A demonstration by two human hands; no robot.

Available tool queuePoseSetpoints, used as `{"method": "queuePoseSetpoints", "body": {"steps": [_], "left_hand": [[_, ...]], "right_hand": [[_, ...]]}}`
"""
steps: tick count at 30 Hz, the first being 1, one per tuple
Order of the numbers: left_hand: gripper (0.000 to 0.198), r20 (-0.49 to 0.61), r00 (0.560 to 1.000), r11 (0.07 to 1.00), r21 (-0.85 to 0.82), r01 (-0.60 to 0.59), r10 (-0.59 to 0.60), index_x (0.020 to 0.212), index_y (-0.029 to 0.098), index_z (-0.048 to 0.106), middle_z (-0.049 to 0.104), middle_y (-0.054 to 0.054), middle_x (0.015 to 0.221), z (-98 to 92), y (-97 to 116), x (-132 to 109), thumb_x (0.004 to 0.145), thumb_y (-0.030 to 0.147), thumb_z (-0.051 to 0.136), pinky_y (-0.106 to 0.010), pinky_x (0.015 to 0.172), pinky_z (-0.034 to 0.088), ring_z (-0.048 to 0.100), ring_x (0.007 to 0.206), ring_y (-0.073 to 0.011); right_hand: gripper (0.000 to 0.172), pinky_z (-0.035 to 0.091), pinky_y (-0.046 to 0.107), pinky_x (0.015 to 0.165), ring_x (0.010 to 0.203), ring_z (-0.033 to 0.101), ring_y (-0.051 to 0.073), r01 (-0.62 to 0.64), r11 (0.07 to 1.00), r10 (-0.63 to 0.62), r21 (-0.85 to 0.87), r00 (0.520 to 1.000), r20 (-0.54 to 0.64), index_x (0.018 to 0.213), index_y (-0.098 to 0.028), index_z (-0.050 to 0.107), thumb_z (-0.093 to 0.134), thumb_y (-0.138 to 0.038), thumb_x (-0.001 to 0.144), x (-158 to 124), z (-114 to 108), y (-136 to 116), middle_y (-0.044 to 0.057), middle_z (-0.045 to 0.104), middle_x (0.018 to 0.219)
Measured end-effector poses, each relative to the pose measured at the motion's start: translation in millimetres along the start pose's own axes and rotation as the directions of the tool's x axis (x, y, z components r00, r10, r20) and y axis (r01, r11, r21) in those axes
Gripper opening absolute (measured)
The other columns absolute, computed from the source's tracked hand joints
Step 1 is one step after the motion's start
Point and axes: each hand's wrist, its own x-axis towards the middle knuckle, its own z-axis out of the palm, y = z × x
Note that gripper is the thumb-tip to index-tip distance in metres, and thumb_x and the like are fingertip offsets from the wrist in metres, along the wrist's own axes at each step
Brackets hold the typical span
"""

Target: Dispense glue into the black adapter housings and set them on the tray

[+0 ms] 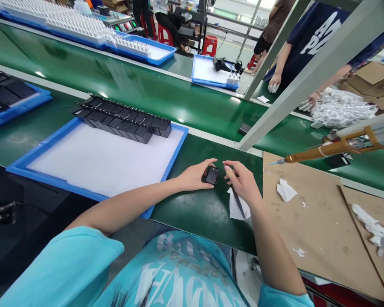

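Observation:
In the head view my left hand (198, 175) is curved around a small black power adapter (212, 175) with two metal prongs showing, and grips it just above the green bench. Facing it, my right hand (241, 181) has bent fingers with the fingertips apart and nothing visible between them. A slim dark tool, apparently tweezers (239, 204), lies across a piece of white paper (233, 210) below my right hand; its upper end is close to the fingers. Left of my hands, a blue tray (176, 155) with a white liner carries rows of black adapters (121, 119).
An orange-brown tool with a pale-blue tip (320, 152) juts in over cardboard (307, 221) on the right. A slanted metal post (294, 98) stands beyond my hands. Across the green divider, a co-worker's hand (274, 81) is beside white bagged parts (345, 106).

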Motion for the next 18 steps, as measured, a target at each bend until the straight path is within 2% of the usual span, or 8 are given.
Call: {"method": "queuePoseSetpoints", "body": {"steps": [4, 7, 10, 13, 16, 18], "left_hand": [[0.089, -0.003, 1.000, 1.000, 0.026, -0.005, 0.005, 0.144, 0.027, 0.027, 0.056, -0.008, 0.130, -1.3, 0, 0, 0.070, 0.033, 0.075, -0.036, 0.083, 0.050, 0.062, 0.098, -0.0221], [0.085, -0.037, 0.999, 0.997, 0.079, -0.013, 0.016, 0.142, 0.026, 0.030, 0.059, -0.007, 0.126, -16.5, 8, -2, 0.070, 0.031, 0.075, -0.037, 0.089, 0.048, 0.062, 0.103, -0.0235], [0.082, -0.142, 0.990, 0.983, 0.182, 0.004, 0.023, 0.140, 0.024, 0.034, 0.059, -0.007, 0.125, -50.3, 17, -6, 0.070, 0.030, 0.075, -0.037, 0.094, 0.046, 0.059, 0.108, -0.0248], [0.078, -0.276, 0.961, 0.931, 0.352, 0.097, 0.004, 0.138, 0.021, 0.039, 0.058, -0.008, 0.127, -96.0, 19, -16, 0.069, 0.028, 0.075, -0.037, 0.095, 0.044, 0.057, 0.109, -0.0258], [0.063, -0.322, 0.945, 0.815, 0.534, 0.226, -0.051, 0.127, 0.019, 0.052, 0.061, -0.008, 0.123, -138.5, 8, -33, 0.070, 0.030, 0.074, -0.037, 0.092, 0.043, 0.055, 0.106, -0.0274], [0.058, -0.316, 0.941, 0.752, 0.589, 0.294, -0.120, 0.121, 0.020, 0.058, 0.064, -0.007, 0.115, -159.0, -8, -44, 0.068, 0.034, 0.076, -0.035, 0.087, 0.043, 0.054, 0.103, -0.0279]], "right_hand": [[0.038, 0.059, 0.027, 0.060, 0.073, 0.066, 0.014, 0.024, 1.000, -0.024, -0.012, 0.999, -0.037, 0.111, -0.021, 0.062, 0.041, -0.048, 0.093, -5, 6, 4, 0.008, 0.064, 0.101], [0.036, 0.059, 0.029, 0.062, 0.075, 0.066, 0.015, 0.076, 0.997, -0.078, -0.026, 0.996, -0.053, 0.110, -0.020, 0.062, 0.042, -0.046, 0.093, -8, 10, 5, 0.009, 0.064, 0.104], [0.034, 0.058, 0.030, 0.062, 0.075, 0.066, 0.016, 0.107, 0.993, -0.110, -0.058, 0.992, -0.066, 0.108, -0.020, 0.063, 0.044, -0.044, 0.093, -11, 12, 7, 0.010, 0.066, 0.102], [0.034, 0.058, 0.030, 0.063, 0.077, 0.067, 0.017, 0.115, 0.990, -0.118, -0.077, 0.992, -0.034, 0.108, -0.021, 0.063, 0.043, -0.044, 0.093, -11, 11, 11, 0.009, 0.066, 0.102], [0.035, 0.058, 0.031, 0.064, 0.079, 0.067, 0.017, 0.118, 0.990, -0.119, -0.083, 0.993, -0.006, 0.111, -0.023, 0.062, 0.042, -0.045, 0.094, -12, 10, 12, 0.009, 0.066, 0.105], [0.036, 0.058, 0.031, 0.064, 0.080, 0.066, 0.018, 0.112, 0.991, -0.113, -0.078, 0.994, 0.001, 0.112, -0.023, 0.062, 0.041, -0.046, 0.094, -13, 10, 10, 0.010, 0.066, 0.107]]}}
